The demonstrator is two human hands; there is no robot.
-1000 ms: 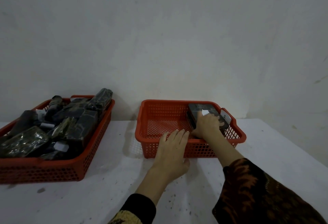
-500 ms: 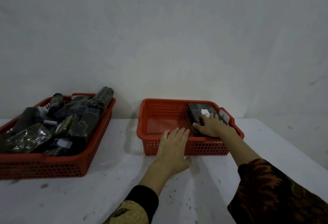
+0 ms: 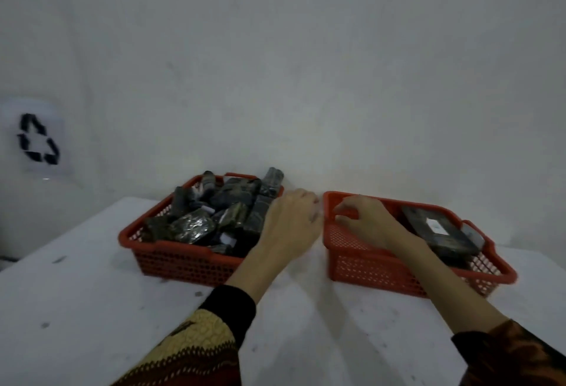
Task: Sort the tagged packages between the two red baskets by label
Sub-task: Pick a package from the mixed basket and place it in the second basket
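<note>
The left basket (image 3: 183, 258) is holding a heaped pile of dark wrapped packages (image 3: 220, 217), several showing small white tags. The right basket (image 3: 376, 275) is holding one flat dark package (image 3: 441, 234) with a white label, lying against its far right corner.

Both hands are hanging between the two baskets and are carrying nothing. The left hand (image 3: 288, 226) is hovering at the right rim of the left basket with its fingers loosely bent. The right hand (image 3: 370, 222) is sitting over the left half of the right basket with its fingers loosely curled; whether they are touching the rim cannot be told from this blurred view.

The step in hand is judged to be the reach for the next package. For a sound pick, take a package lying on top of the heap, with its tag facing up, and lift it straight clear before reading the label.

The heap is standing above the left basket's rim, so a dragged package may tip others onto the white table (image 3: 76, 309). The narrow gap between the baskets is offering little passing room; carry over the rims. The table front is offering open room.
</note>
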